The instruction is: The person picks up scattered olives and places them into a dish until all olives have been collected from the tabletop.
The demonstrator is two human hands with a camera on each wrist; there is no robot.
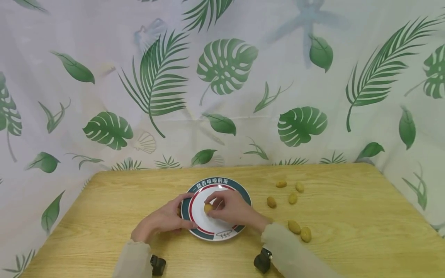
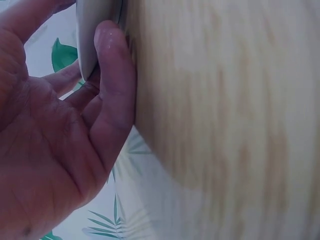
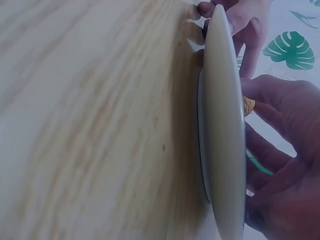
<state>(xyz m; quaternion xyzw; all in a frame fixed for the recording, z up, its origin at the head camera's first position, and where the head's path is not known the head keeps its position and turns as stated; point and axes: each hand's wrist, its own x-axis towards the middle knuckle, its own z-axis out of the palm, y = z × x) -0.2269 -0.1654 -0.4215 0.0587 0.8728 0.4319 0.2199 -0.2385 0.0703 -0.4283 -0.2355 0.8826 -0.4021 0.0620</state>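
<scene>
A round white plate (image 1: 213, 226) with a dark teal rim band and a red ring lies on the wooden table. My left hand (image 1: 163, 220) holds its left rim, thumb and fingers spread around the edge. A brownish patch (image 1: 179, 211) shows between that hand and the rim. Over the plate's middle, my right hand (image 1: 233, 206) pinches a small yellow-brown walnut-like thing (image 1: 208, 209), its wrinkled surface visible in the right wrist view. In the left wrist view, fingers curl at the plate's edge (image 2: 89, 45), close to the table.
Right of the plate lie several similar yellow-brown oval pieces, two of them side by side (image 1: 294, 227) near my right sleeve and others (image 1: 292, 198) farther back. A leaf-patterned cloth (image 1: 222, 123) hangs behind the wooden table (image 1: 365, 216).
</scene>
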